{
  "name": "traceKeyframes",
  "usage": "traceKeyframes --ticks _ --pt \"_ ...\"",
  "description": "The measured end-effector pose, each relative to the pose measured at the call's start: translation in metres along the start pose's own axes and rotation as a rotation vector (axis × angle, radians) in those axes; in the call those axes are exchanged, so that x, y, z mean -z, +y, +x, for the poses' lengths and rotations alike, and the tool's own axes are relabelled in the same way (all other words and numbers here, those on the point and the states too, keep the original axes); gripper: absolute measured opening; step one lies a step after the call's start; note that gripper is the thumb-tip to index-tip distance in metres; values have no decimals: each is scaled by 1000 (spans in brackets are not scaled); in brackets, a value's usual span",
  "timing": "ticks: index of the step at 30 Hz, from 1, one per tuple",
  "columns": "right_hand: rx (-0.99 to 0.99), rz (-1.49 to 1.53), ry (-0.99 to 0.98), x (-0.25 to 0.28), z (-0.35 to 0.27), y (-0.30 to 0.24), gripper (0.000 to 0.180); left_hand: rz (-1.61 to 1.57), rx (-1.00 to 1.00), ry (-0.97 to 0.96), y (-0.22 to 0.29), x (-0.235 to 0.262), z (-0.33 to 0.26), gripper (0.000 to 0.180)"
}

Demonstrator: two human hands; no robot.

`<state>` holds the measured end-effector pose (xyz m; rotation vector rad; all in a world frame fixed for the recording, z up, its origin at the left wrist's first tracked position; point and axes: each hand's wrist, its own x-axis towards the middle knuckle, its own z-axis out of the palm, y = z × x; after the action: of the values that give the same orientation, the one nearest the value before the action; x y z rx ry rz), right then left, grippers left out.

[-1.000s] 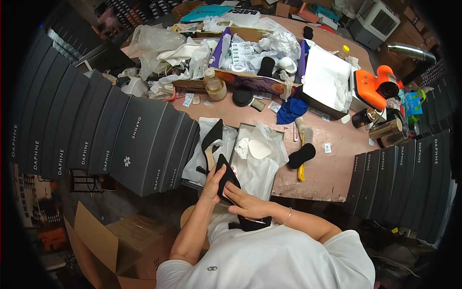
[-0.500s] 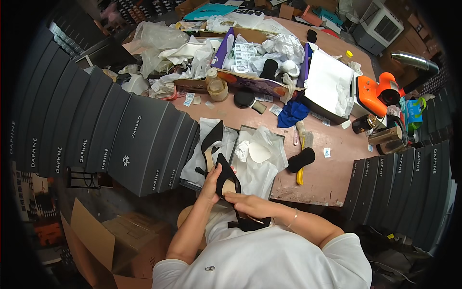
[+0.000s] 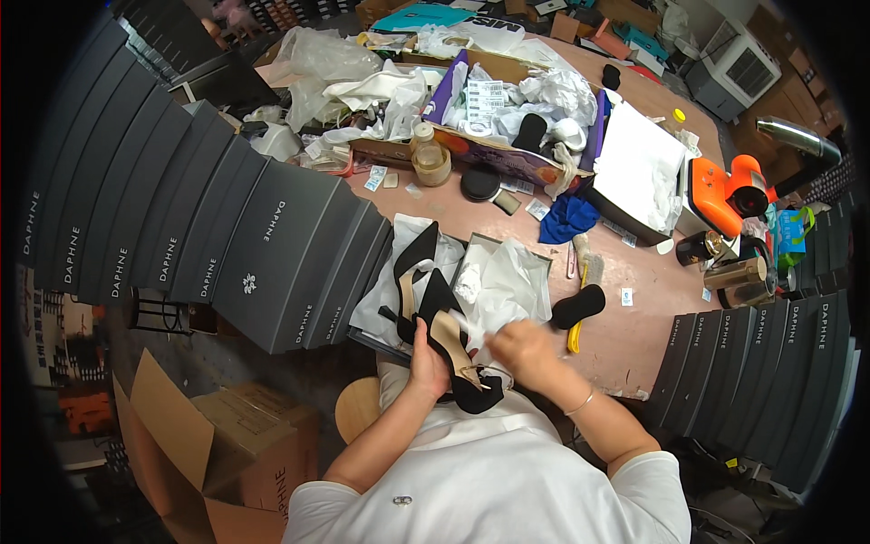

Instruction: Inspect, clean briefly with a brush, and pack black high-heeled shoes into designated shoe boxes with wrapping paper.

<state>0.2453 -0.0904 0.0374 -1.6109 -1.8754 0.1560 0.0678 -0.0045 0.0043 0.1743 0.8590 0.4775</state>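
Observation:
My left hand (image 3: pixel 430 361) is wrapped round the side of a black pointed slingback shoe (image 3: pixel 450 349) with a beige insole, held above my lap. Just right of that shoe, my right hand (image 3: pixel 526 354) is closed and blurred by motion. A smeared white bit (image 3: pixel 460 320) shows between its fingertips and the shoe; I cannot tell whether the fingers hold it. The matching black shoe (image 3: pixel 412 263) lies on white tissue paper (image 3: pixel 372 304) in the open grey shoebox. Beside it, crumpled white tissue (image 3: pixel 507 281) fills the box's other half.
Grey shoeboxes (image 3: pixel 272 263) stand in rows at left and right (image 3: pixel 770 381). On the pink table are a black pad (image 3: pixel 578 306), a blue cloth (image 3: pixel 568 219), a glue jar (image 3: pixel 430 159), a purple carton (image 3: pixel 507 150) and an orange tool (image 3: pixel 716 193). An open cardboard carton (image 3: pixel 181 408) sits lower left.
My right hand has lifted off the shoe's insole and moved right and up. The held shoe has tilted, with more of its insole and heel end showing. The whole view has shifted slightly.

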Motion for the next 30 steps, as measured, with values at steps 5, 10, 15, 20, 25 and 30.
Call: traceKeyframes --ticks 5,10,15,20,25,30 --pt "40 2 -128 -74 11 2 17 151 -43 -5 -14 -5 -11 62" --pt "-398 453 -110 -62 40 23 23 259 -51 100 -11 17 -12 48" --pt "-310 -97 -159 -112 57 90 47 121 17 136 3 36 3 41" --pt "-513 298 -28 -83 49 69 41 69 56 156 18 30 3 55" --pt "-225 293 67 -23 49 7 25 131 -55 77 5 12 3 73" --pt "-139 409 -22 -47 33 -28 30 146 -116 39 -7 -3 5 61"
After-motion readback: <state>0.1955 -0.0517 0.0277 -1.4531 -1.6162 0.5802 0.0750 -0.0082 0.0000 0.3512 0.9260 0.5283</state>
